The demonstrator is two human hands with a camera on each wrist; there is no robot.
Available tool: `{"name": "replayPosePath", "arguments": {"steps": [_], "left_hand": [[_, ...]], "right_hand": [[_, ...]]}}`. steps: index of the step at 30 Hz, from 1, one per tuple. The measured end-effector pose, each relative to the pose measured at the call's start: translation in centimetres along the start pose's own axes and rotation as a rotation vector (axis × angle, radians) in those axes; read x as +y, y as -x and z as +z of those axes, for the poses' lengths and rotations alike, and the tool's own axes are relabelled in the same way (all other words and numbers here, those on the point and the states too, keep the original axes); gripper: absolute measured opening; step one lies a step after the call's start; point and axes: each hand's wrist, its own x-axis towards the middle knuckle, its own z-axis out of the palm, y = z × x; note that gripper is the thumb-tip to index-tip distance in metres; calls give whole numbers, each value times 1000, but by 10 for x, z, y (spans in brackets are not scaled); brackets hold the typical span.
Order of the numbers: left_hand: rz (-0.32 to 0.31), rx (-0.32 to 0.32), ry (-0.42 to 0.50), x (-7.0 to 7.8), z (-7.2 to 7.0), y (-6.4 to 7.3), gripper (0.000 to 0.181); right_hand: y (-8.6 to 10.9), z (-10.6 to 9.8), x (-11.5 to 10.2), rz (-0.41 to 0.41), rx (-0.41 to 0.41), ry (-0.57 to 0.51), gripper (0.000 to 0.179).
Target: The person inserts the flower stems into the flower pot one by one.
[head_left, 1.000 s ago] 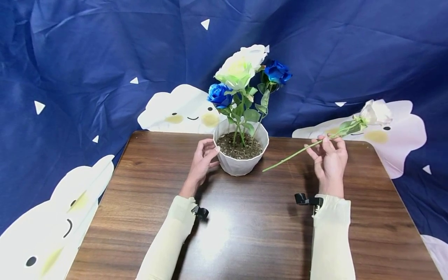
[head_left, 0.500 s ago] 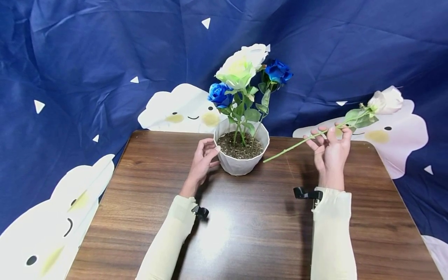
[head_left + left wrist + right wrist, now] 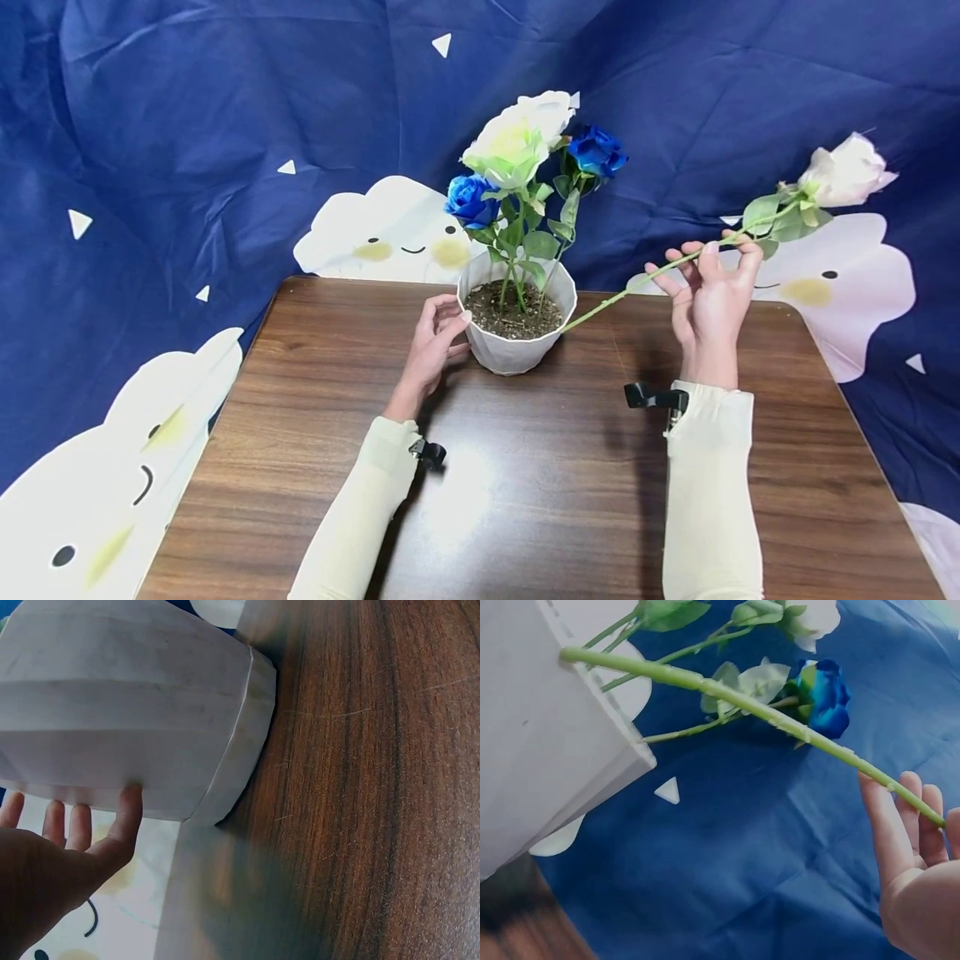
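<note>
In the head view a white flower pot [image 3: 512, 354] with soil in it stands toward the back of the table. Against its left side rests my left hand [image 3: 435, 348], with thumb and fingertips touching the outer wall [image 3: 112, 761]. My right hand [image 3: 714, 304] pinches the green stem of a white rose [image 3: 847, 173], raised over the right back of the table. The rose's bloom points up and right. Its lower stem [image 3: 757, 709] slants down toward the pot, and the stem's cut end overlaps the pot's rim in the right wrist view.
The pot bears a large white-green flower [image 3: 510, 146] and two blue roses [image 3: 471, 202] on leafy stems. A dark wood table [image 3: 555, 492] lies below. Close behind its back edge hangs a blue cloth [image 3: 225, 100] with cloud faces.
My right hand has risen with the white rose, its bloom moving up and right. The stem's end has come up to the pot's rim. My left hand has stayed on the pot.
</note>
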Motion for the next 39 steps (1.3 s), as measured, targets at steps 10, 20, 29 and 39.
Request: {"name": "replayPosePath", "arguments": {"steps": [10,20,29,39], "left_hand": [[1,6,-11,1,0,-1,42],[1,5,-5,0,-1,-1,42],[-5,9,-4,1,0,-1,41],[-2,11,-2,0,0,-1,41]], "right_hand": [[-3,19,3,-8,-73,81,35],[0,29,18,-75,-183,330,27],[3,40,33,-164,-324,560,19],[5,51,47,-221,-484,650,17]]}}
